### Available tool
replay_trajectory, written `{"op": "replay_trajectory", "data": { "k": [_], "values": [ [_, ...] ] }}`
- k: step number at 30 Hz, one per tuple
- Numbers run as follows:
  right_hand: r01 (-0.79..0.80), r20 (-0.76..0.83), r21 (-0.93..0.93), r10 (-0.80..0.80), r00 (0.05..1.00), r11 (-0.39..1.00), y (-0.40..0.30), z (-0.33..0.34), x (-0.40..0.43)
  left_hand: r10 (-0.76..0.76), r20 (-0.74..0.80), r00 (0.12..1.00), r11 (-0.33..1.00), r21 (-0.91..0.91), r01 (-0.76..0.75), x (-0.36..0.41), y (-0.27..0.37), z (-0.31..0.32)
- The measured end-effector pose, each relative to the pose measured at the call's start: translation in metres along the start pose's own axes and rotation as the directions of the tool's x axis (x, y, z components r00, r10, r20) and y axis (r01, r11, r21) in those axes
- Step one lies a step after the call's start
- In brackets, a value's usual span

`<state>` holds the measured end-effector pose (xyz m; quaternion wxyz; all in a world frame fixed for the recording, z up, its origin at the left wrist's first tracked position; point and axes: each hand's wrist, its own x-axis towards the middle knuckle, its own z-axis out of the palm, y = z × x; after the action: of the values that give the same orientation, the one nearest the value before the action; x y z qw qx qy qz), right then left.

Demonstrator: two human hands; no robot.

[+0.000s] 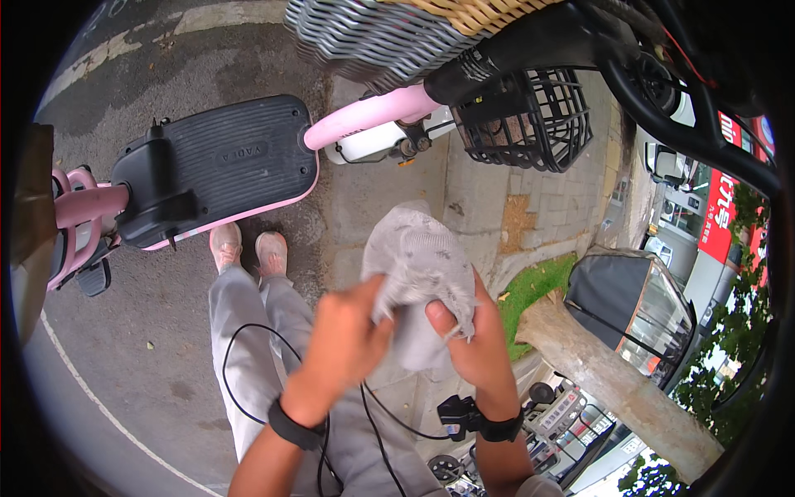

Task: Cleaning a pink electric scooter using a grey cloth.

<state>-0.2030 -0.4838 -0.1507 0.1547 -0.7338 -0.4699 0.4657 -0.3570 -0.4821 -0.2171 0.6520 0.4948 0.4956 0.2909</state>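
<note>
A light grey knitted cloth [419, 261] with a ribbed patch, dark specks and frayed edges is held up between both hands; whether it is a glove or a rag I cannot tell. My left hand [348, 332] grips its lower left edge, fingers and thumb bent around it. On the other side, my right hand [478, 338] holds the lower right edge with the thumb in front, its fingers mostly hidden behind the cloth. Both wrists wear black bands, and a small black device [456, 417] with a cable sits at the right one.
A pink electric scooter [372, 115] with a black ribbed footboard [230, 158] stands ahead and to the left. Above are a grey woven basket [379, 43] and a black basket [528, 124]. A tree trunk [615, 379] and a covered vehicle [612, 298] are at the right. Black cables hang over my legs.
</note>
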Motion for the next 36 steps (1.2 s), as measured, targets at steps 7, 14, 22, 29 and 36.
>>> {"op": "replay_trajectory", "data": {
  "k": [7, 14, 22, 29, 36],
  "values": [
    [-0.095, 0.06, 0.301, 0.08, 0.995, 0.949, 0.007, 0.02, -0.006, 0.066, 0.096, 0.993, 0.983, -0.177, -0.048, -0.011, 0.01, 0.012],
    [-0.061, 0.185, 0.065, 0.048, 0.982, 0.996, 0.021, 0.019, 0.0, -0.103, 0.27, 0.957, 0.751, -0.61, 0.253, -0.025, -0.005, -0.004],
    [0.268, -0.039, -0.258, -0.287, 0.957, 0.928, -0.051, -0.006, 0.002, 0.154, -0.017, 0.988, 0.988, -0.012, -0.154, 0.003, 0.062, -0.049],
    [0.157, -0.663, -0.28, -0.309, 0.682, 0.947, -0.083, -0.025, -0.003, 0.667, -0.342, 0.662, 0.709, 0.563, -0.423, 0.082, 0.136, -0.083],
    [0.181, -0.645, -0.426, -0.438, 0.627, 0.886, -0.092, -0.026, 0.0, 0.748, -0.195, 0.634, 0.585, 0.644, -0.493, 0.13, 0.139, -0.092]
  ]
}}
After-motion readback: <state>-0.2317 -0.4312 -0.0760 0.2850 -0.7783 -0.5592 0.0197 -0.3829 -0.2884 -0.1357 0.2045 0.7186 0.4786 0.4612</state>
